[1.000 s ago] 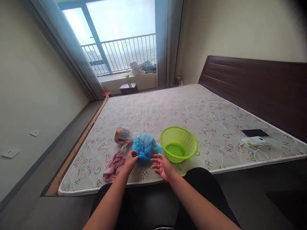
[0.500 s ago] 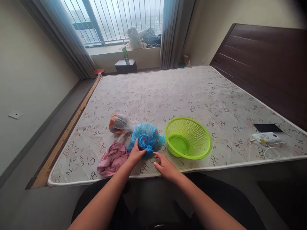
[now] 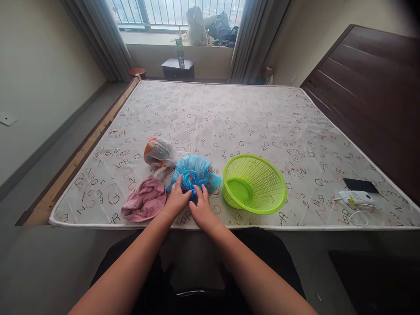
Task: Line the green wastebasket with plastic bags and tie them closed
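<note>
A blue plastic bag (image 3: pixel 196 165) with a bunched, gathered top lies on the mattress (image 3: pixel 229 113) in front of me. My left hand (image 3: pixel 177 199) has its fingers curled on the near left of the gathered plastic. From the right, my right hand (image 3: pixel 202 210) pinches the same bunched part, its fingertips close to the left thumb. What fills the bag is hidden. A red string shows at its right side. Left of my left hand is a crumpled pink towel (image 3: pixel 144 199). Behind it sits a clear plastic bag (image 3: pixel 160 153) with something orange and grey inside.
A lime green plastic basket (image 3: pixel 254 183) stands just right of the blue bag. Farther right lie a black phone-like slab (image 3: pixel 361 185) and a white device (image 3: pixel 356 197) with cables. Beyond the mattress is a small nightstand (image 3: pixel 177 65) bearing a green bottle (image 3: pixel 180 50).
My right hand has moved left from beside the blue bag and taken hold of its gathered top. My left hand stays on the bag. The view has tilted down.
</note>
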The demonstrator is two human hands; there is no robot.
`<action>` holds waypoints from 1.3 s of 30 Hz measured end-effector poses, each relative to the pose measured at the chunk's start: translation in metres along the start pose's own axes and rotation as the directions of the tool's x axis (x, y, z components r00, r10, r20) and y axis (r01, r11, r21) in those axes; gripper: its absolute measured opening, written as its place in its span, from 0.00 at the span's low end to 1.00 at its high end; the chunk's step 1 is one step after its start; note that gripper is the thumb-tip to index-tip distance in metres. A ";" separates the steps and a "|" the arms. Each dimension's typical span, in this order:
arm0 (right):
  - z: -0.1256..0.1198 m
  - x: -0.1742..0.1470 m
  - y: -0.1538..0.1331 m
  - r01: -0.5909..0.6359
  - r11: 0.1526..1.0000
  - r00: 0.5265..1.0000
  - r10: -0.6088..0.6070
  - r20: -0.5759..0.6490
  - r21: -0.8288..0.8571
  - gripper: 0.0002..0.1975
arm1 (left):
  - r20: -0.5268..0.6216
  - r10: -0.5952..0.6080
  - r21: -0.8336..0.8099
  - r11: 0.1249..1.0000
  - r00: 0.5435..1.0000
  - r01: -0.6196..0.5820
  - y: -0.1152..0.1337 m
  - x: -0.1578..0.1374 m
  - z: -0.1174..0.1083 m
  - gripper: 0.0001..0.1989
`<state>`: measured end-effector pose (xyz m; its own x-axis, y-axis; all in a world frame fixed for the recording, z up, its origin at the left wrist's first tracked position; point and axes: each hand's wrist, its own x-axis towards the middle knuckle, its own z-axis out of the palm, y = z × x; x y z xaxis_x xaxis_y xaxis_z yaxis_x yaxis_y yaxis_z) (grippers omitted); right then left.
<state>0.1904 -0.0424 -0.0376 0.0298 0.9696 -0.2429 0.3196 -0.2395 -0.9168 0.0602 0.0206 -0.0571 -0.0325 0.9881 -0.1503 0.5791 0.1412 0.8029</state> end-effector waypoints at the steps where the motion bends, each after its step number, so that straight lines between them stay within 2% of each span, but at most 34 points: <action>1: -0.003 -0.001 0.002 -0.004 1.000 1.000 0.004 0.021 -0.023 0.36 | 0.030 0.059 0.075 0.995 0.998 -0.061 0.003 0.000 0.001 0.38; 3: -0.010 0.000 0.005 0.015 0.997 0.998 -0.010 0.063 -0.079 0.35 | 0.119 0.130 0.255 0.954 0.984 -0.156 0.014 0.002 0.001 0.28; 5: -0.020 0.005 0.005 0.061 0.986 0.992 -0.042 0.120 -0.158 0.33 | 0.211 0.116 0.429 0.881 0.971 -0.198 0.026 0.008 -0.002 0.24; 7: -0.033 0.013 0.000 0.104 0.960 0.976 -0.047 0.214 -0.261 0.30 | 0.309 0.071 0.536 0.811 0.948 -0.235 0.036 0.017 -0.007 0.22; 10: -0.052 0.026 -0.008 0.151 0.909 0.929 0.003 0.369 -0.389 0.25 | 0.485 0.033 0.516 0.796 0.874 -0.317 0.037 0.032 -0.020 0.20; 12: -0.060 0.031 -0.007 0.153 0.897 0.907 0.039 0.420 -0.414 0.20 | 0.528 0.047 0.452 0.829 0.848 -0.328 0.028 0.039 -0.028 0.19; 15: -0.064 0.036 0.003 0.131 0.922 0.911 0.033 0.411 -0.365 0.16 | 0.505 0.087 0.391 0.864 0.858 -0.318 0.009 0.043 -0.033 0.18; 19: -0.063 0.044 0.013 0.157 0.909 0.928 -0.003 0.372 -0.385 0.13 | 0.492 0.104 0.358 0.881 0.865 -0.310 -0.003 0.052 -0.027 0.18; 24: -0.060 0.059 0.014 0.218 0.917 0.932 -0.094 0.349 -0.334 0.12 | 0.463 0.099 0.367 0.883 0.881 -0.293 -0.003 0.065 -0.010 0.19; 28: -0.056 0.061 0.014 0.214 0.897 0.948 -0.095 0.305 -0.386 0.07 | 0.483 0.108 0.367 0.876 0.869 -0.313 -0.001 0.059 -0.007 0.23; 32: -0.055 0.054 0.013 0.195 0.881 0.939 -0.042 0.340 -0.430 0.16 | 0.482 0.118 0.343 0.886 0.868 -0.311 0.004 0.045 -0.013 0.26; 34: -0.056 0.050 0.012 0.205 0.864 0.933 -0.030 0.360 -0.460 0.18 | 0.474 0.142 0.320 0.892 0.869 -0.320 0.006 0.039 -0.017 0.27; 37: -0.057 0.047 0.014 0.255 0.828 0.931 -0.071 0.358 -0.500 0.13 | 0.419 0.169 0.337 0.883 0.892 -0.326 0.010 0.033 -0.022 0.32; 39: -0.059 0.046 0.016 0.298 0.806 0.929 -0.122 0.350 -0.512 0.07 | 0.312 0.187 0.379 0.874 0.932 -0.303 0.014 0.031 -0.024 0.35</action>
<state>0.2524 0.0012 -0.0451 -0.3423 0.9123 -0.2249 0.7511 0.1218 -0.6489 0.0475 0.0543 -0.0366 0.3321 0.9278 -0.1699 0.8253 -0.1986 0.5286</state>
